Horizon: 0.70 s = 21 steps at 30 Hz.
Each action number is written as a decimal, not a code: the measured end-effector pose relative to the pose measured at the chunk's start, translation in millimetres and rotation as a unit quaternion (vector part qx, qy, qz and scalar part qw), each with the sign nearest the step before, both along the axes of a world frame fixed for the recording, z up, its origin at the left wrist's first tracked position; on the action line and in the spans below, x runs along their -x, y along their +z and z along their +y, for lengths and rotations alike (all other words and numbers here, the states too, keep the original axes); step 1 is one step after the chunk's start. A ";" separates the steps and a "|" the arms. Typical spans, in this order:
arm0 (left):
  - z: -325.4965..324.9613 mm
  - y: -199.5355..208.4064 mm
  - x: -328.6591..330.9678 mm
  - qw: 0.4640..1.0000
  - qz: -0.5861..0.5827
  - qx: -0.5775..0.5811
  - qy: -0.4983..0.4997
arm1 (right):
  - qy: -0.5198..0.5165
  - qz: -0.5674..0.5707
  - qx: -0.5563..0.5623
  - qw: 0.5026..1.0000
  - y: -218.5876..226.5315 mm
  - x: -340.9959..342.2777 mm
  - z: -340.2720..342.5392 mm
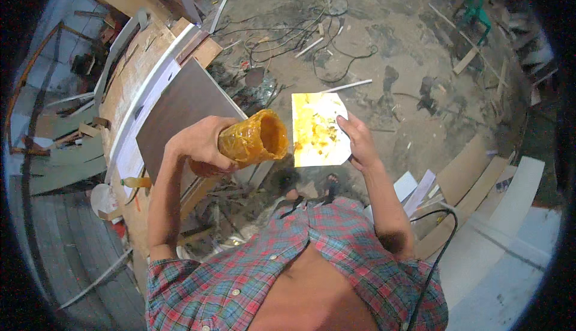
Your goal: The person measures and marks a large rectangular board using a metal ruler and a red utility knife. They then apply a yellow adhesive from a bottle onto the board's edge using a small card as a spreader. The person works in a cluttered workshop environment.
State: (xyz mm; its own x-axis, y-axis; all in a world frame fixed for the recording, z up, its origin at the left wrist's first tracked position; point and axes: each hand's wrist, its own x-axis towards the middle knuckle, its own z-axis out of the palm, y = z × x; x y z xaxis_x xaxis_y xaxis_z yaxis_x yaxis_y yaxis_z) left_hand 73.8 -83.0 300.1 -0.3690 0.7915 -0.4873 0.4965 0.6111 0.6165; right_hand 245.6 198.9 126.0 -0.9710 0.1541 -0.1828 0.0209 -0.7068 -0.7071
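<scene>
My left hand (pixel 207 145) is wrapped round a glue-crusted container (pixel 255 138), amber-yellow and tube-shaped. Its open mouth tips toward the right, and the inside looks dark amber. In my right hand (pixel 359 142), thumb on the near face, is a white rectangular sheet (pixel 321 130) smeared with yellow glue-like stuff. The sheet's lit face is partly washed out by glare. A small gap separates the container's rim from the sheet's left edge. The fingers behind the sheet are hidden.
Left of me a workbench (pixel 135 76) carries a dark brown panel (pixel 186 109) and a small yellow bottle (pixel 137 182). Cables (pixel 336 49) tangle across the dirty floor. Long boards (pixel 504 205) lie at the right, and a green chair (pixel 475 10) stands far right.
</scene>
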 end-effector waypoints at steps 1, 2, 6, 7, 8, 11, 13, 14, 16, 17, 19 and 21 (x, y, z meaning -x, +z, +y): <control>3.8 4.3 -0.2 1.000 0.009 0.009 -0.007 | 0.007 0.009 0.009 1.000 -1.5 -1.0 -4.0; 7.4 10.1 -0.3 0.999 0.017 0.031 -0.016 | 0.007 0.007 0.019 1.000 -1.2 -1.5 -8.7; 19.3 15.8 -0.9 0.993 0.031 0.107 -0.033 | 0.012 0.001 0.031 0.999 -6.9 0.6 -14.8; 21.3 15.7 -1.0 0.991 0.031 0.126 -0.032 | 0.015 0.000 0.028 0.999 -9.6 1.4 -14.3; 23.4 15.8 -1.1 0.991 0.032 0.125 -0.037 | 0.018 -0.004 0.028 0.999 -12.4 1.9 -13.8; 28.9 15.2 -1.2 0.992 0.027 0.119 -0.040 | 0.021 -0.013 0.025 0.999 -13.8 3.3 -11.1; 32.1 16.2 -1.2 0.992 0.016 0.119 -0.028 | 0.011 -0.010 0.035 0.999 -6.0 5.3 -10.5; 29.7 13.7 0.2 0.993 0.019 0.110 -0.032 | 0.006 -0.011 0.036 0.999 -4.0 6.7 -9.5; 25.4 5.6 1.7 0.995 0.027 0.088 -0.042 | -0.006 -0.011 0.035 0.999 -2.3 8.7 -4.6; 25.9 5.0 0.7 0.995 0.012 0.094 -0.031 | -0.011 -0.005 0.022 1.000 -2.7 10.5 -2.3; 30.0 6.4 -3.7 0.994 -0.020 0.106 -0.004 | -0.014 0.003 -0.004 1.000 -3.2 13.4 3.3; 35.4 10.0 -2.7 0.994 -0.009 0.105 -0.017 | 0.000 0.000 -0.039 0.999 0.0 12.7 9.1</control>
State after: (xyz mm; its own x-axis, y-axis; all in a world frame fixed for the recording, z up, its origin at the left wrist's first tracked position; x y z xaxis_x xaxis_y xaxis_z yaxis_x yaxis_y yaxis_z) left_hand 76.4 -47.6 310.1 -0.3331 0.6832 -0.6498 0.5098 0.7102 0.4854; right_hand 232.9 208.0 126.0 -0.9708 0.1685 -0.1709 0.0212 -0.6492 -0.7604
